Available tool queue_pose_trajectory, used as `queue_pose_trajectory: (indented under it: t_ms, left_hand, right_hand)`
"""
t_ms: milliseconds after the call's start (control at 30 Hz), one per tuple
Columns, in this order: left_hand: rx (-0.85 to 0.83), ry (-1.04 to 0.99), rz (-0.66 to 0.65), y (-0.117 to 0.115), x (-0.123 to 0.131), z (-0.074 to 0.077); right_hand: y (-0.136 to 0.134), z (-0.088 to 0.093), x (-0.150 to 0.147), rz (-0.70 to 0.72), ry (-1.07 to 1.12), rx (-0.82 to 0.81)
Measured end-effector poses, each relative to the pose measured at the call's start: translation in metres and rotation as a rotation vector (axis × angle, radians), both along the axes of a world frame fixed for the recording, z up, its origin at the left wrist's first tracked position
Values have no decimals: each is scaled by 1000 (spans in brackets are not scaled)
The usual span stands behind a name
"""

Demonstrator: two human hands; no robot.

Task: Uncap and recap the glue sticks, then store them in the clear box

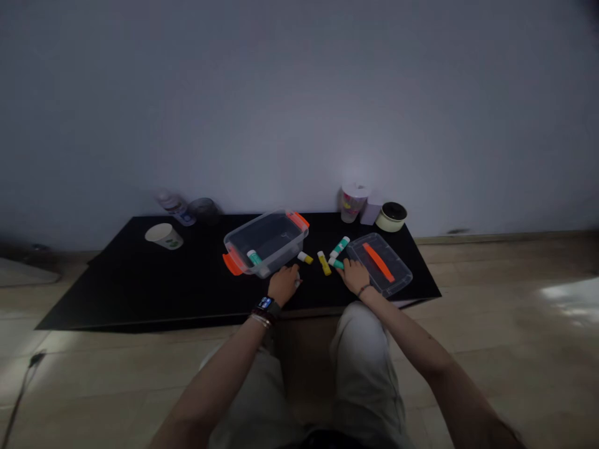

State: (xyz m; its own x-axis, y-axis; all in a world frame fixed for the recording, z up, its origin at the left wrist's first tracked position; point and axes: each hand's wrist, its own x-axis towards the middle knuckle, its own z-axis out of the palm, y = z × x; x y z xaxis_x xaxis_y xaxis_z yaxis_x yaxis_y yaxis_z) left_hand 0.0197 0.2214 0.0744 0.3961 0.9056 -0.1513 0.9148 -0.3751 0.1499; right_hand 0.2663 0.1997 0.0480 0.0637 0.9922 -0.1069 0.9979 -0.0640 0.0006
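Far left: a white paper cup (pixel 163 236) lay on its side on a black board (pixel 88 305), well left of the tub.
Landmark: a clear plastic tub with orange handles (pixel 276 215) stood open, with a teal-capped glue stick (pixel 254 257) lying inside by its near corner.
Left hand: the left hand (pixel 283 285) was just in front of the tub, fingers curled down by a small white object (pixel 298 282); I could not tell whether they gripped it.
Right of tub: a yellow-capped glue stick (pixel 305 257), a yellow glue stick (pixel 324 262) and a teal-striped glue stick (pixel 339 247) lay near together.
Right hand: the right hand (pixel 353 277), farther from the tub and apart from the left, had its fingers on a teal-and-white glue stick (pixel 336 264). The stick's long axis ran nearly crosswise, and any grip could not be told.
Far right: a clear plastic lid with an orange strip (pixel 362 252) lay flat just beyond the right hand.
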Motion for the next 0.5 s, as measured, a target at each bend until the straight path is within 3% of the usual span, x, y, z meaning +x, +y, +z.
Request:
queue_pose_trajectory:
  t_ms: [167, 367, 500]
  left_hand:
    - [36, -57, -40, 11, 2, -16]
    - [69, -92, -29, 14, 1, -15]
    - [90, -82, -7, 12, 1, -13]
  right_hand:
    - [22, 4, -10, 13, -7, 37]
    - [38, 27, -37, 227, 28, 168]
    - [50, 29, -72, 318, 87, 116]
